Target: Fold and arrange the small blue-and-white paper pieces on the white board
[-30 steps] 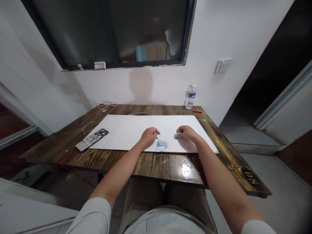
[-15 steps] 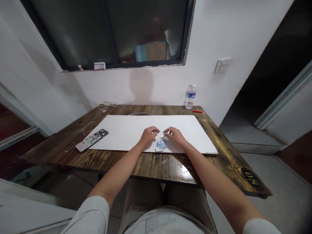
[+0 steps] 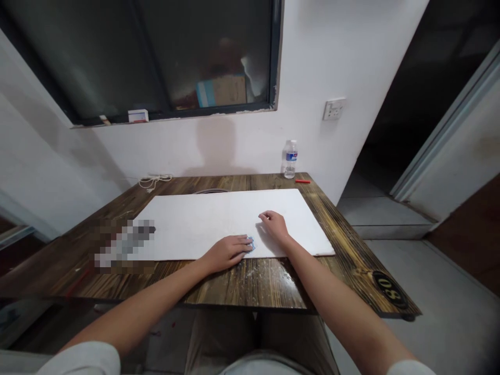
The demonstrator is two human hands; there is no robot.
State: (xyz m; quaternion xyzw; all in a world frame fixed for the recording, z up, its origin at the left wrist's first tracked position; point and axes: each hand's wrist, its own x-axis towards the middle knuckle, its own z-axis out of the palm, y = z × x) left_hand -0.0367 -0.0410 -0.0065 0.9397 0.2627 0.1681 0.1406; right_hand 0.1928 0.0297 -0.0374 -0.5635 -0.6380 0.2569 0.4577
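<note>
My left hand (image 3: pixel 228 252) lies flat with its fingers stretched out over a small blue-and-white patterned patch of what look like tiny pieces (image 3: pixel 252 242). Most of the patch is under the fingertips, and its kind is unclear. To the right and a little farther from me, my right hand (image 3: pixel 274 225) hovers over or rests on the white board (image 3: pixel 195 219). Its thumb and index finger are curled together in a pinch; whatever may be between them is too small to make out.
Under the board is a dark wooden table (image 3: pixel 250 284). A water bottle (image 3: pixel 290 159) and a red pen-like stick (image 3: pixel 302 181) stand and lie at the back right. A white cable (image 3: pixel 154 180) is coiled back left. At left, a pixelated phone (image 3: pixel 128 245) overlaps the board.
My left hand has come down flat over the blue-and-white pieces, where both hands had been curled above them. My right hand has drawn slightly away to the right. The view has shifted.
</note>
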